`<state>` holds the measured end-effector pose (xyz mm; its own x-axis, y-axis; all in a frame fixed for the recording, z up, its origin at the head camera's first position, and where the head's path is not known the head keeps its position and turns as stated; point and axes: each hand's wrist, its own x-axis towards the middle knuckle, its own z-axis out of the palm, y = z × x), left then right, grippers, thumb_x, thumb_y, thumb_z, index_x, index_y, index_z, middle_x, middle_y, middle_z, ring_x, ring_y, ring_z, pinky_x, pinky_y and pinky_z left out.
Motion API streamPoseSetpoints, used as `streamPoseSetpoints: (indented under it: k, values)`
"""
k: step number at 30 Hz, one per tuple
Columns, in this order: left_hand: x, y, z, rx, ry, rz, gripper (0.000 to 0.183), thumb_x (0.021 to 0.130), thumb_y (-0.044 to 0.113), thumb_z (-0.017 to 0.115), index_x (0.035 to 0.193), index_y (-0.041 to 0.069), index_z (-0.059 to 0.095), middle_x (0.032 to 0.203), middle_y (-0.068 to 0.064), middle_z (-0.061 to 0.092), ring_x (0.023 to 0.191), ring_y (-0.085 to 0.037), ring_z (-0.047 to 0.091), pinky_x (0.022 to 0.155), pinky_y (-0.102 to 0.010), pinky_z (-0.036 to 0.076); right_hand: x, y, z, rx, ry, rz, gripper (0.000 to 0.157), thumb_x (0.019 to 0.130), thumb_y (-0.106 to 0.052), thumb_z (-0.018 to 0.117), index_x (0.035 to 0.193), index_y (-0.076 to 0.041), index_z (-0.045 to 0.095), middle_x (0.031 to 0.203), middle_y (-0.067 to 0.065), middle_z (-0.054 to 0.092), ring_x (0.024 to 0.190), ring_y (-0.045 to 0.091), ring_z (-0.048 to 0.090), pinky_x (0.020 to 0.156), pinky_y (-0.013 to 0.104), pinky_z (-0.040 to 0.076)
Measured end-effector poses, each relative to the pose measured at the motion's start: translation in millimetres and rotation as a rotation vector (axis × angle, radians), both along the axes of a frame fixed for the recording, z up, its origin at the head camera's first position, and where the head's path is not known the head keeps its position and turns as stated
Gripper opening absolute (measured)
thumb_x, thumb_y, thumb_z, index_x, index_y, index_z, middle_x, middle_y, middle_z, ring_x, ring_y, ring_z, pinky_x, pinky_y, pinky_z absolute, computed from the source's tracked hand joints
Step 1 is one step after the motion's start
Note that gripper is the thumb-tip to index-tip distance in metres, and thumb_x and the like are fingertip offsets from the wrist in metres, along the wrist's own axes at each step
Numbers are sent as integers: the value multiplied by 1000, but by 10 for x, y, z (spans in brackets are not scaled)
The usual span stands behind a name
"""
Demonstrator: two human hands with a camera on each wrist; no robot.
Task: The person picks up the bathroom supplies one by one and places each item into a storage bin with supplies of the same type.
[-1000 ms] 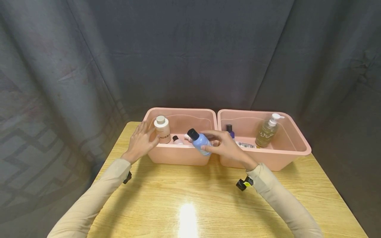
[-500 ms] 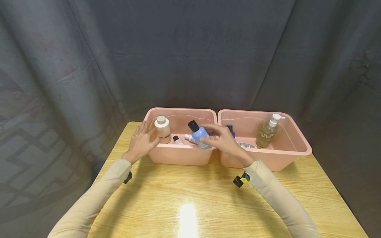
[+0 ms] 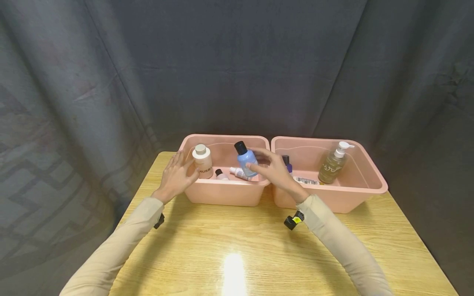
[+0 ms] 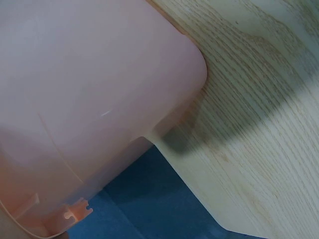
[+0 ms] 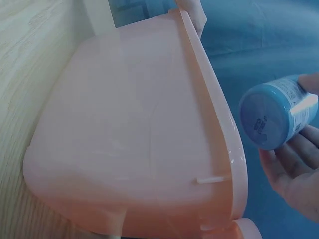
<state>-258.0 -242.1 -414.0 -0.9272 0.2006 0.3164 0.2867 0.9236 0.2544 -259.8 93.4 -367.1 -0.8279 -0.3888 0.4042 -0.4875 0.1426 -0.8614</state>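
Observation:
My right hand (image 3: 275,167) holds a light-blue bottle with a black cap (image 3: 246,159), tilted over the right part of the left pink bin (image 3: 222,193). Its flat base faces the camera in the right wrist view, with fingers (image 5: 294,164) curled beneath the bottle (image 5: 274,112). At that bin's left front corner, my left hand (image 3: 174,177) lies on the rim with its fingers extended. Its thumb reaches toward a white bottle (image 3: 202,161) standing inside. Beside that bottle lie a small dark-capped bottle (image 3: 221,175) and a white tube (image 3: 240,173).
A second pink bin (image 3: 333,199) stands close on the right. It holds a pump bottle (image 3: 331,165), a dark-blue bottle (image 3: 286,163) and a white tube with printed text (image 3: 306,180). Both bins are on a wooden table (image 3: 207,238), with a dark curtain (image 3: 237,74) behind.
My right hand has carried the blue bottle up and away from me, from the left bin's front rim to over its inside. The left hand has stayed at the corner.

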Motion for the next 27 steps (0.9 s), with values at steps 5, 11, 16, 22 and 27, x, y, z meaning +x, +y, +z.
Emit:
streamPoseSetpoints:
  k: [5,11,16,22,27]
  values:
    - [-5,-4,-7,2,21,-6,59,96,41,53,143,5,52,155,-32,24,146,-44,17,119,-52,15,124,-67,201,-3,-34,-31,49,90,-1,69,134,10,52,124,28,59,111,41,59,98,52,48]
    - [-7,-1,-11,1,29,-5,63,96,47,47,142,5,53,155,-32,24,146,-43,16,119,-52,15,76,-99,168,-37,-74,-78,49,91,-1,67,136,11,50,126,29,58,114,42,57,101,52,45]
    - [-12,-1,-15,-6,25,-2,64,97,49,45,142,4,53,155,-32,24,146,-43,17,119,-51,14,-127,-89,-51,-56,-80,-120,52,92,-4,69,139,8,49,126,28,58,115,41,56,100,51,46]
    - [2,1,-9,-5,36,-3,64,96,49,46,141,4,54,155,-32,25,145,-44,19,119,-51,15,-234,-116,-164,-90,-99,-138,52,92,-6,70,139,5,51,125,25,60,114,36,58,99,42,49]
    - [4,-4,-16,-6,28,-1,64,96,49,45,141,4,54,155,-32,24,146,-43,17,119,-51,14,-251,-159,-176,-112,-125,-140,51,91,-9,71,138,3,53,126,23,59,114,34,58,97,37,50]
